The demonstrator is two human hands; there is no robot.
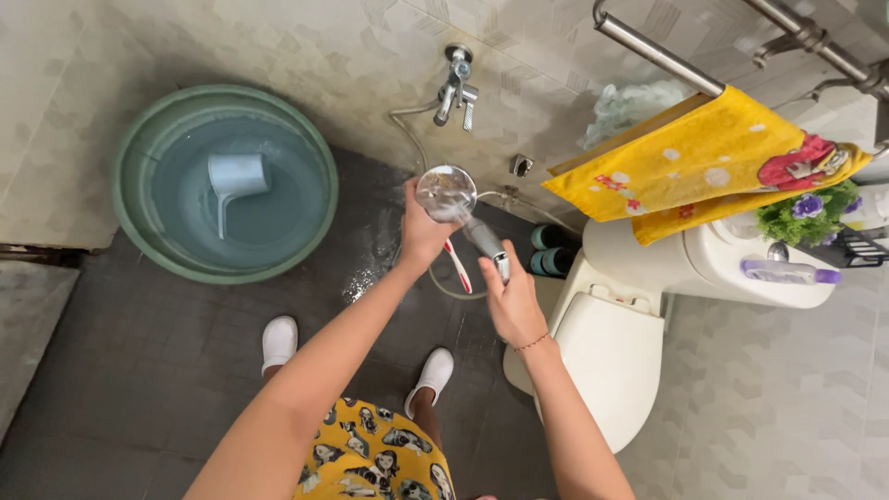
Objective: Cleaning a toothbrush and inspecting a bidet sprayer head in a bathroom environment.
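My right hand (512, 301) grips the handle of a chrome hand shower (447, 193), whose round head faces up. My left hand (421, 231) is at the shower head's rim and also holds a red and white toothbrush (458, 267) that points down below the hand. A grey hose (409, 130) runs from the shower up to the wall tap (456, 88). I stand in white slippers on dark floor tiles.
A green basin (139, 208) full of water with a pale blue dipper (236, 178) floating in it stands at the left. A white toilet (611, 347) with closed lid is at the right, a yellow towel (713, 162) on a metal rail above it.
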